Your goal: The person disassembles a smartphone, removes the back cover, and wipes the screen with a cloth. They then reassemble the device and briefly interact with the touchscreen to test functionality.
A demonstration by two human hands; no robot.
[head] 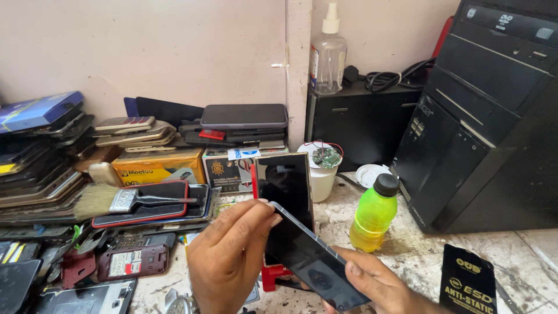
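My left hand (228,256) and my right hand (381,286) together hold a dark smartphone (311,256) tilted over the worktop. The left fingertips pinch its upper corner; the right thumb presses its lower edge. Behind it a second black phone (285,186) stands upright on a red stand (273,278).
A green-yellow bottle (373,215) stands right of the phones. A white cup (323,174) holds a small circuit board. Stacks of old phones (40,163), a brush (116,200), boxes, a spray bottle (328,55), a black computer tower (488,122) and a black anti-static pouch (468,282) crowd the surface.
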